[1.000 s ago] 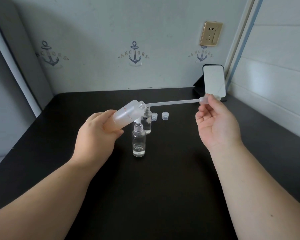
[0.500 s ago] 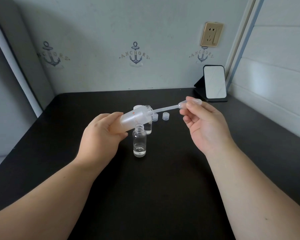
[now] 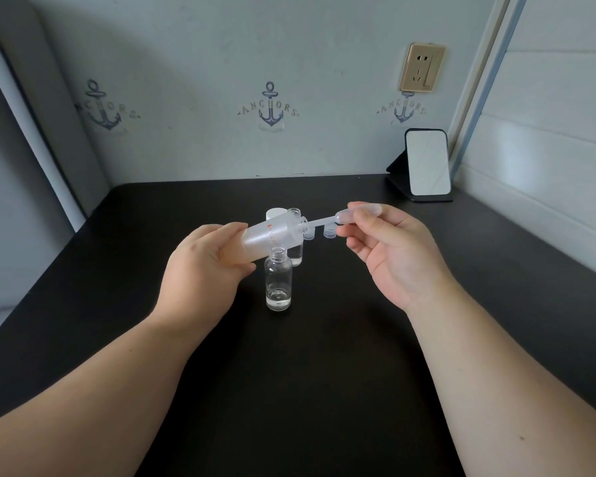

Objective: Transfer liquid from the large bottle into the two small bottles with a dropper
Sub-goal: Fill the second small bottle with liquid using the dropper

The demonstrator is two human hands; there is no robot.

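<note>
Dropper (image 3: 341,216) stem sits in the mouth of the large bottle (image 3: 272,237), its bulb pinched between thumb and fingers of the right hand (image 3: 389,256). The left hand (image 3: 203,270) grips the frosted bottle, tilted with its neck toward the right hand. Between the hands, one small bottle (image 3: 278,284) stands uncapped on the black table (image 3: 324,373); a second small bottle (image 3: 296,254) stands just beyond it, with loose caps (image 3: 329,232) nearby. Beyond the right hand, a mirror (image 3: 427,166) leans by the anchor-printed wall (image 3: 270,108), under a socket (image 3: 421,67).

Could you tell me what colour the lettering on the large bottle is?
Orange-red lettering on the frosted large bottle, seen in the head view.
</note>
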